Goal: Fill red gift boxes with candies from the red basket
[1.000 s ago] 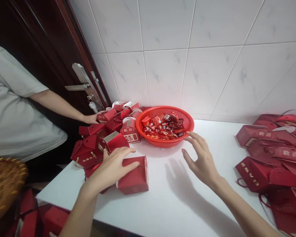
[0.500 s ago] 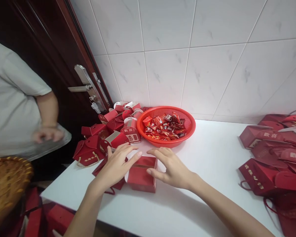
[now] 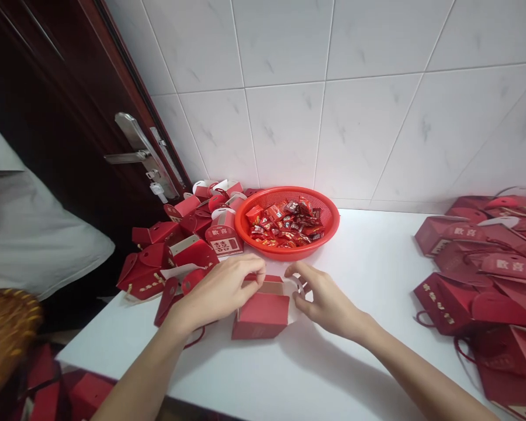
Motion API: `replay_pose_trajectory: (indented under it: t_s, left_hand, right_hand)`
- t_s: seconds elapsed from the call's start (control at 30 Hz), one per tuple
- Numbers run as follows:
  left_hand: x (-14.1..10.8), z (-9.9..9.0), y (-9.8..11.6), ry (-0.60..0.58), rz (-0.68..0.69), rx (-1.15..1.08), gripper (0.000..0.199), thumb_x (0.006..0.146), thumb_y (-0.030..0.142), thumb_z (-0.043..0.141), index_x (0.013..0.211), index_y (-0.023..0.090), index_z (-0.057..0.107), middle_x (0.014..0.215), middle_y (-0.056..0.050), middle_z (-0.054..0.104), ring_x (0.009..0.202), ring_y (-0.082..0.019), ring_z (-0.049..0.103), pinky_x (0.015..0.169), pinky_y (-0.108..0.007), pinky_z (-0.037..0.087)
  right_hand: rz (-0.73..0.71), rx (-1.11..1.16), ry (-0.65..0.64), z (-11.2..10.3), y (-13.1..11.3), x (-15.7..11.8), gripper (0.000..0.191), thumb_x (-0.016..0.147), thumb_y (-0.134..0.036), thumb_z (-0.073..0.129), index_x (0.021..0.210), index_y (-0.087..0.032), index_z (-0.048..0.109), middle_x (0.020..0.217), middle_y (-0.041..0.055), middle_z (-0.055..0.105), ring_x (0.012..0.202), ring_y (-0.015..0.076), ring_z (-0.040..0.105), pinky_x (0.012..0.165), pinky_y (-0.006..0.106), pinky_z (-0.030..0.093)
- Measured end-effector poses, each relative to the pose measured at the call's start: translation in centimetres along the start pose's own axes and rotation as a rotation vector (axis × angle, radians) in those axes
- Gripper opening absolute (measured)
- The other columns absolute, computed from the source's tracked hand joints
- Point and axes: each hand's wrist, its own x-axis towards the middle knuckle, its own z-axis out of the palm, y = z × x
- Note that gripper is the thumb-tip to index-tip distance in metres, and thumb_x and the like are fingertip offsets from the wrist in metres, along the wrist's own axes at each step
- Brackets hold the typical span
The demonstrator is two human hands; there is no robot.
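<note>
A small red carton [image 3: 263, 316] stands with its top open near the front of the white table. My left hand [image 3: 234, 286] is at its left side, thumb and fingers curled together at the upper edge; whatever they pinch is hidden. At the right side, my right hand [image 3: 319, 298] has its fingers curled around a pale end flap [image 3: 294, 286] of the carton. Just behind sits a red plastic basket [image 3: 284, 252] holding several wrapped candies [image 3: 289, 222].
Several red boxes [image 3: 142, 269] crowd the table's left side, and more boxes [image 3: 469, 304] lie at the right. A person in a pale shirt [image 3: 48, 234] stands at the left, near a woven basket [image 3: 9, 333] and a dark door [image 3: 70, 117].
My hands have closed in on the carton's sides, fingers now curled. A pale flap now stands out at its right end. The view has shifted, and the person's hand has moved mostly out of view.
</note>
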Motion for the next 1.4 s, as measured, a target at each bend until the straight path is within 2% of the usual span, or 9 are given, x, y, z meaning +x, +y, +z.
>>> replay_pose_trajectory:
  t_s: [0.13, 0.27, 0.47, 0.73, 0.87, 1.03, 1.13, 1.23, 1.4]
  left_hand:
    - [1.9, 0.8, 0.3, 0.083, 0.039, -0.089, 0.030, 0.086, 0.015, 0.042, 0.078, 0.022, 0.070, 0.089, -0.002, 0.073, 0.081, -0.018, 0.066, 0.074, -0.028, 0.048]
    - [3.1, 2.1, 0.6, 0.121, -0.055, -0.118, 0.038, 0.089, 0.020, 0.043, 0.097, 0.022, 0.080, 0.106, -0.004, 0.077, 0.099, -0.024, 0.070, 0.089, -0.032, 0.051]
    - [3.1, 2.8, 1.5, 0.029, -0.084, -0.187, 0.039, 0.087, 0.039, 0.058, 0.120, 0.025, 0.075, 0.118, -0.003, 0.075, 0.108, -0.028, 0.069, 0.087, -0.032, 0.054]
    - [2.7, 2.8, 0.1, -0.043, -0.235, -0.302, 0.068, 0.080, 0.050, 0.070, 0.141, 0.019, 0.061, 0.146, -0.009, 0.060, 0.127, -0.033, 0.060, 0.104, -0.037, 0.050]
    - [2.3, 2.6, -0.5, -0.160, -0.231, -0.392, 0.080, 0.078, 0.054, 0.072, 0.146, 0.015, 0.055, 0.133, -0.012, 0.069, 0.111, -0.033, 0.068, 0.095, -0.041, 0.055]
    - [2.0, 2.9, -1.1, -0.197, -0.277, -0.480, 0.090, 0.075, 0.060, 0.075, 0.148, 0.013, 0.052, 0.107, -0.012, 0.077, 0.100, -0.031, 0.070, 0.090, -0.042, 0.056]
    - [2.1, 3.3, -1.5, -0.152, -0.267, -0.523, 0.089, 0.070, 0.058, 0.080, 0.145, 0.015, 0.056, 0.108, -0.013, 0.077, 0.103, -0.033, 0.069, 0.090, -0.043, 0.056]
    - [2.0, 3.4, -1.5, -0.156, -0.280, -0.552, 0.091, 0.069, 0.057, 0.081, 0.146, 0.016, 0.056, 0.106, -0.012, 0.077, 0.102, -0.033, 0.069, 0.089, -0.043, 0.056]
    - [1.0, 3.2, -1.1, -0.202, -0.329, -0.579, 0.095, 0.072, 0.058, 0.079, 0.151, 0.015, 0.048, 0.099, -0.008, 0.076, 0.096, -0.028, 0.069, 0.087, -0.037, 0.055]
  right_hand:
    - [-0.076, -0.006, 0.103, -1.8, 0.3, -0.4, 0.031, 0.077, -0.001, 0.046, 0.095, -0.023, 0.057, 0.103, 0.0043, 0.067, 0.076, 0.0150, 0.059, 0.066, 0.029, 0.050]
    - [-0.144, -0.182, 0.168, -3.4, 0.8, -0.6, 0.034, 0.079, 0.004, 0.040, 0.091, -0.022, 0.059, 0.106, 0.0067, 0.070, 0.087, 0.0200, 0.063, 0.072, 0.034, 0.053]
    - [-0.246, -0.451, -0.025, -3.9, 1.0, -0.7, 0.052, 0.077, 0.010, 0.038, 0.104, -0.023, 0.067, 0.112, 0.0079, 0.069, 0.106, 0.0245, 0.062, 0.091, 0.046, 0.054]
    - [-0.227, -0.303, -0.191, -6.7, 0.2, -1.1, 0.020, 0.083, -0.002, 0.061, 0.085, -0.021, 0.067, 0.138, 0.0091, 0.061, 0.138, 0.0298, 0.049, 0.108, 0.052, 0.048]
    - [-0.252, -0.217, -0.283, -8.0, 0.3, -1.2, 0.010, 0.084, -0.019, 0.074, 0.076, -0.021, 0.070, 0.140, 0.0081, 0.063, 0.145, 0.0313, 0.043, 0.113, 0.056, 0.043]
    - [-0.172, -0.155, -0.268, -8.4, 0.8, -0.9, 0.032, 0.085, -0.045, 0.075, 0.066, -0.021, 0.070, 0.136, 0.0074, 0.066, 0.140, 0.0320, 0.050, 0.108, 0.053, 0.048]
    - [-0.149, -0.222, -0.273, -8.5, 1.5, -1.0, 0.029, 0.077, -0.051, 0.081, 0.085, -0.024, 0.076, 0.143, 0.0085, 0.061, 0.142, 0.0347, 0.047, 0.107, 0.055, 0.049]
    - [-0.160, -0.296, -0.258, -8.5, 2.3, -1.3, 0.054, 0.066, -0.055, 0.088, 0.111, -0.028, 0.074, 0.148, 0.0103, 0.057, 0.143, 0.0382, 0.045, 0.104, 0.056, 0.052]
    - [-0.160, -0.338, -0.282, -8.1, 2.5, -1.3, 0.061, 0.063, -0.053, 0.090, 0.115, -0.027, 0.072, 0.153, 0.0101, 0.051, 0.147, 0.0409, 0.038, 0.107, 0.059, 0.049]
